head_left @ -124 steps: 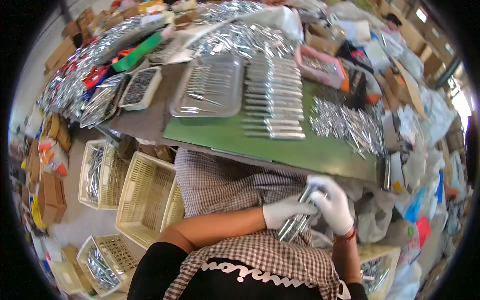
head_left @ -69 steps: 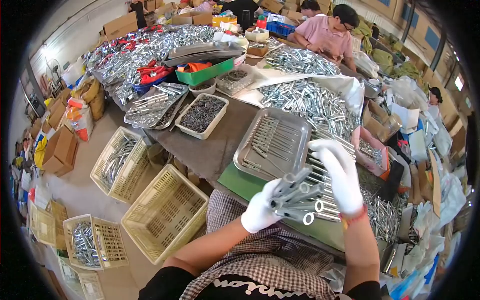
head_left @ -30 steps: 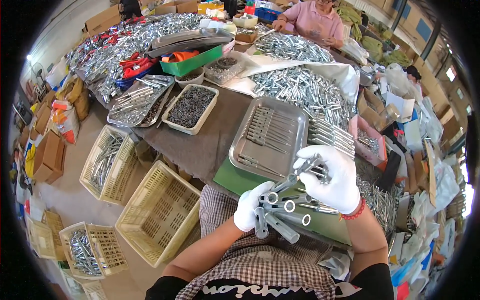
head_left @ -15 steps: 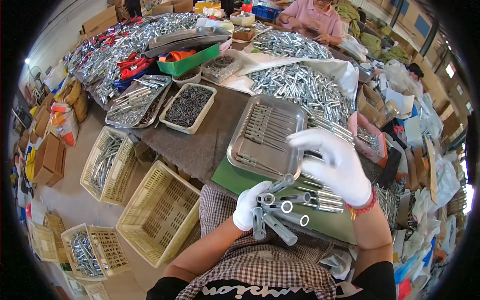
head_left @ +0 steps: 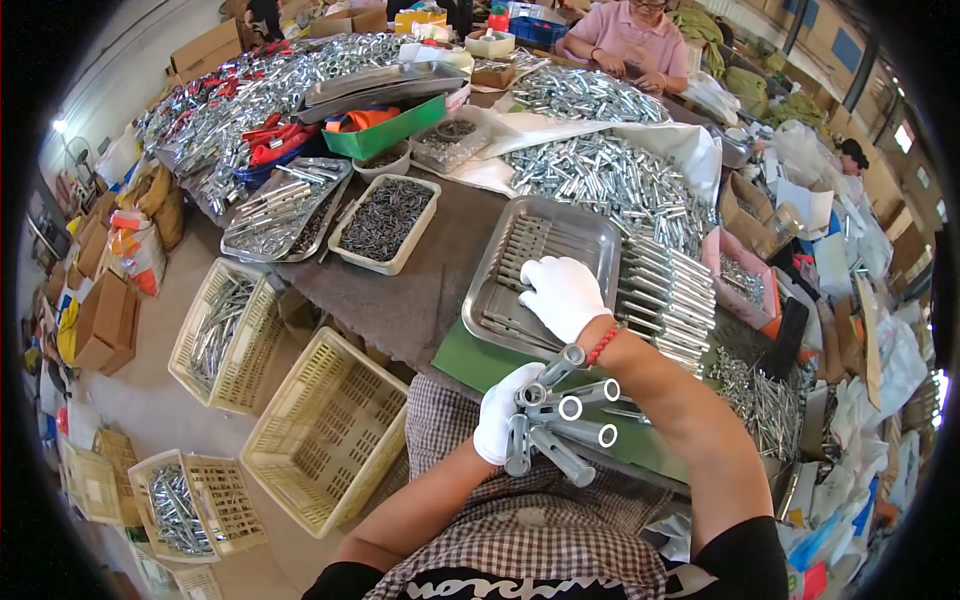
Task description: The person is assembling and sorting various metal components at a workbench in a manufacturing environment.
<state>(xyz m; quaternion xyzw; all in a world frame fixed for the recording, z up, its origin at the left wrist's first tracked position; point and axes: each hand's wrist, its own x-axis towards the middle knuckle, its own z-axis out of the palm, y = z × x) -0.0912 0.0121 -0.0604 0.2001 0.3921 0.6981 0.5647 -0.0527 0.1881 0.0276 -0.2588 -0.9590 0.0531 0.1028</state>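
The left hand (head_left: pixel 508 425), in a white glove, has its grip closed around a bundle of metal tubes (head_left: pixel 565 420), held low above the green mat (head_left: pixel 470 362) at the near edge of the desk (head_left: pixel 410 300). The right hand (head_left: pixel 562 295), also gloved, rests palm down with fingers spread on the rods in the steel tray (head_left: pixel 590 228), gripping nothing. A yellow basket (head_left: pixel 325 435) stands below the desk
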